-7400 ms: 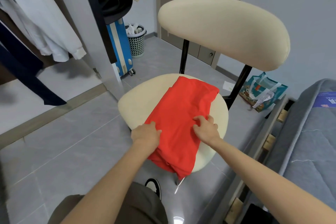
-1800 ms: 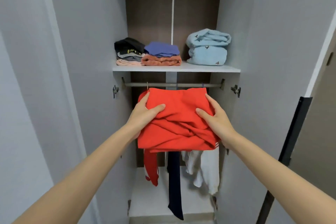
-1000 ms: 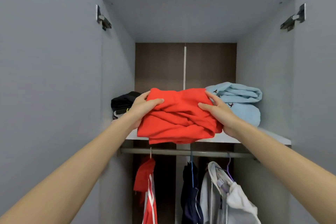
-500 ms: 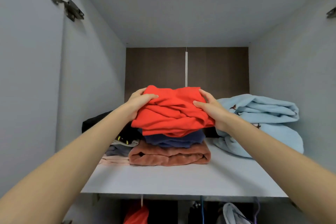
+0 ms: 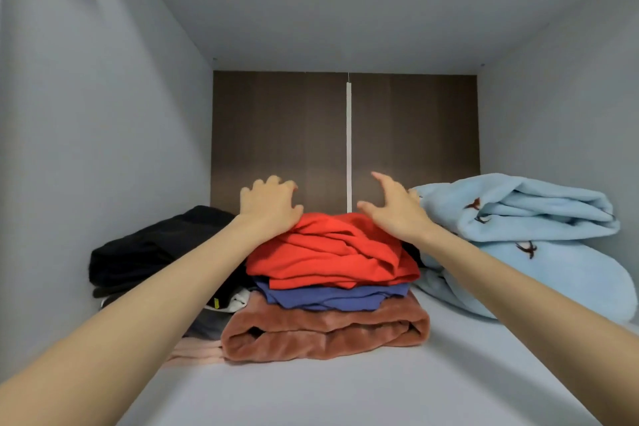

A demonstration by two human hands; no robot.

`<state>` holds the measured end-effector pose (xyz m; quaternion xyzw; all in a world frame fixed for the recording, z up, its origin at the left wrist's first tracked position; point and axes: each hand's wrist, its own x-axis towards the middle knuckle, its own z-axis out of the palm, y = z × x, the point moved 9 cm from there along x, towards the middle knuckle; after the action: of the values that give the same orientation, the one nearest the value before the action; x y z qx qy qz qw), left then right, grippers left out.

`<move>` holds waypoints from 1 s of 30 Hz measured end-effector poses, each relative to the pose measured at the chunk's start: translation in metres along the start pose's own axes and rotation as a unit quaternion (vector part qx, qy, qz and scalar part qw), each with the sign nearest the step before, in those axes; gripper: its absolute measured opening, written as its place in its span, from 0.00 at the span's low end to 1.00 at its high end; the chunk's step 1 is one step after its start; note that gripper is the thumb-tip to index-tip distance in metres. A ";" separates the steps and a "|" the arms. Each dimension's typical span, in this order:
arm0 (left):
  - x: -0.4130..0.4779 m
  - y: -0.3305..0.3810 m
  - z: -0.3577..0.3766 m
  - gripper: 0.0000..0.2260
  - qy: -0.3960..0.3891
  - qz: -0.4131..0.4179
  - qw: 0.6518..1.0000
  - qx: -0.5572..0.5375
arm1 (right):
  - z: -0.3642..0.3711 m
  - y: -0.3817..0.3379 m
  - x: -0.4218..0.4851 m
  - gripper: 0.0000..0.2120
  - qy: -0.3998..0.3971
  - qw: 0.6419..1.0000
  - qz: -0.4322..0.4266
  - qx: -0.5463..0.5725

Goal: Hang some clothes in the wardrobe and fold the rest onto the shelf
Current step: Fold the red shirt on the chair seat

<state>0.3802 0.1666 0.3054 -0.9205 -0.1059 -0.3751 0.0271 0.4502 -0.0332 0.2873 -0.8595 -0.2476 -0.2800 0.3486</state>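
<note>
A folded red garment (image 5: 332,252) lies on top of a pile on the wardrobe shelf (image 5: 345,387), above a folded blue garment (image 5: 332,299) and a rust-brown plush one (image 5: 321,330). My left hand (image 5: 268,206) rests at the red garment's far left edge, fingers loosely bent and lifted off the cloth. My right hand (image 5: 394,209) hovers over its far right edge with fingers spread, its heel touching the fabric. Neither hand grips anything.
A black folded pile (image 5: 152,249) with grey and pink items beneath sits at the left against the wardrobe wall. A bulky light-blue fleece (image 5: 529,239) fills the right side. Bare shelf runs along the front. The brown back panel (image 5: 415,135) is close behind.
The red garment has gone down onto the blue and brown pile. Both hands have let go of it and now lie open at its far edge.
</note>
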 end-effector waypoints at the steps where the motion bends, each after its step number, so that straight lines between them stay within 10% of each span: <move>1: 0.006 0.007 -0.003 0.21 0.008 0.013 1.000 -0.017 | 0.001 -0.010 0.004 0.31 0.003 1.000 -0.019 0.025; 14: -0.017 0.006 0.067 0.21 -0.126 -0.031 0.978 -0.161 | 0.070 0.002 -0.016 0.26 -0.058 0.995 -0.010 -0.081; 30: -0.118 0.048 -0.061 0.21 0.036 0.014 0.979 -0.200 | -0.049 -0.024 -0.114 0.16 0.004 0.998 -0.059 0.037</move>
<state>0.2662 0.0910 0.2685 -0.8947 -0.0146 -0.4210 -0.1488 0.3374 -0.0803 0.2533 -0.8286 -0.3070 -0.2941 0.3642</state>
